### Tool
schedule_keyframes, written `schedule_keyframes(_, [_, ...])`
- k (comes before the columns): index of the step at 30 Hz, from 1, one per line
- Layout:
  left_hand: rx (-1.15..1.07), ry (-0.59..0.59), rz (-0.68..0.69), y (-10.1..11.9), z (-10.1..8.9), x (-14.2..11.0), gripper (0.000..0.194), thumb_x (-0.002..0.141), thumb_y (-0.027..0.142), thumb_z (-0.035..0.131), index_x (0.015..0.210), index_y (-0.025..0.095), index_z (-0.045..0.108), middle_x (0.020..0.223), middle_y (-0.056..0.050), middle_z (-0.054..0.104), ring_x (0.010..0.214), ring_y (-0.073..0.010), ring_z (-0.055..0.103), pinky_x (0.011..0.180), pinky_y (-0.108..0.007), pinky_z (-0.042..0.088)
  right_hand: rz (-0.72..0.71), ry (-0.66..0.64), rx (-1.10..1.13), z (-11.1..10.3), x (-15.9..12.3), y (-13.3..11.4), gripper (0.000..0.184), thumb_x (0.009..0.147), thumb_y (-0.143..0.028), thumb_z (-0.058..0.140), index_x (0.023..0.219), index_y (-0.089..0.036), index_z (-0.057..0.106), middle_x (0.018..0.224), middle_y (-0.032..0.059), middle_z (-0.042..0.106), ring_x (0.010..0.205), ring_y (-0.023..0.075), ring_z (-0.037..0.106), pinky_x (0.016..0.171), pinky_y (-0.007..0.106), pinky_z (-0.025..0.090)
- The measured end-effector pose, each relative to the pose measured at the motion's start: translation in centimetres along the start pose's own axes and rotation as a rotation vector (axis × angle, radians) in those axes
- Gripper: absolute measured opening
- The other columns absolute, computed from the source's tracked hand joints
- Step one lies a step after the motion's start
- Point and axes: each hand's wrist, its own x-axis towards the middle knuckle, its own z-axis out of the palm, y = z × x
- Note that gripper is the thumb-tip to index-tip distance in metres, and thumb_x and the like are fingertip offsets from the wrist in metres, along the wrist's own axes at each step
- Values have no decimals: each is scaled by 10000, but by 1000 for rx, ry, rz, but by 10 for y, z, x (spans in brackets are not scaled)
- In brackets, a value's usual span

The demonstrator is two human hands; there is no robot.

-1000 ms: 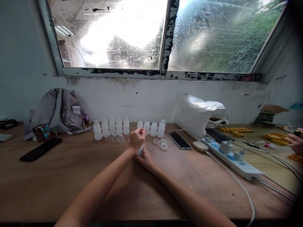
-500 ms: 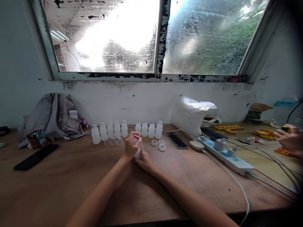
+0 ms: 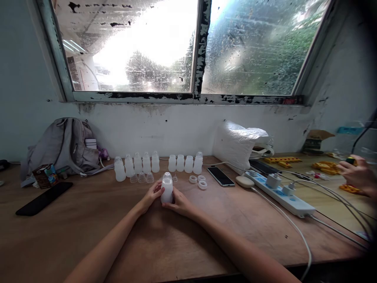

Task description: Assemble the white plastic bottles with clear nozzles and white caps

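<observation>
Upright in front of me is a frosted baby bottle [image 3: 167, 192] with a clear domed cap on top. My left hand [image 3: 153, 194] holds its left side, fingers and thumb against the body. From the right, my right hand [image 3: 181, 202] grips the lower part. Behind it stand several capped bottles [image 3: 119, 171] on the left, several uncapped bottles [image 3: 180, 164] and one capped bottle [image 3: 198, 164] on the right. Clear caps [image 3: 141, 178] lie left of my hands, white rings [image 3: 202, 184] to the right. A small clear piece [image 3: 175, 178] sits just behind the held bottle.
A grey backpack [image 3: 67, 147], small carton [image 3: 45, 175] and black phone [image 3: 44, 199] are at left. On the right lie another phone [image 3: 220, 176], a round pale device [image 3: 244, 181] and a power strip [image 3: 279, 194] with cables. Another person's hand [image 3: 356, 175] is beside yellow parts [image 3: 325, 167].
My left hand has come off the top of the bottle and down to its left side, leaving the domed cap in view. The right hand still holds the bottle.
</observation>
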Motion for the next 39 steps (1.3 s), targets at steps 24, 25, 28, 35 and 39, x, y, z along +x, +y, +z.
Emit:
schedule_keyframes(24, [302, 446, 11, 4, -53, 27, 373, 658, 458, 557, 821, 125, 596, 710, -49, 606, 616, -135, 548, 548, -227, 414, 215, 70, -417, -99, 155, -27, 287, 691, -372, 587, 885, -162, 609, 798, 47, 614, 705, 127, 550, 561, 203, 393])
schedule_keyframes(25, [351, 449, 35, 2, -59, 28, 343, 666, 446, 550, 777, 125, 596, 648, -34, 590, 574, -129, 531, 531, -227, 406, 222, 86, -434, -100, 162, -19, 279, 690, -360, 592, 887, -163, 608, 809, 48, 615, 714, 129, 550, 569, 206, 392])
schedule_keyframes(28, [501, 483, 102, -6, -71, 31, 291, 698, 422, 521, 737, 143, 594, 586, -11, 567, 516, -123, 502, 506, -230, 393, 247, 106, -506, -94, 179, 6, 262, 695, -339, 590, 899, -176, 601, 852, 47, 618, 765, 150, 548, 618, 231, 385])
schedule_keyframes(35, [524, 501, 75, -20, -76, 38, 292, 728, 429, 486, 768, 153, 575, 558, 8, 527, 466, -115, 479, 445, -219, 376, 306, 35, -618, -69, 202, 49, 234, 722, -347, 555, 912, -212, 570, 882, 50, 619, 966, 243, 459, 747, 336, 320])
schedule_keyframes(39, [439, 470, 1, -24, -78, 41, 322, 734, 427, 478, 888, 152, 539, 588, 18, 510, 411, -85, 437, 364, -190, 329, 322, 21, -609, -62, 206, 60, 252, 732, -348, 539, 943, -211, 544, 896, 52, 611, 963, 242, 453, 760, 348, 303])
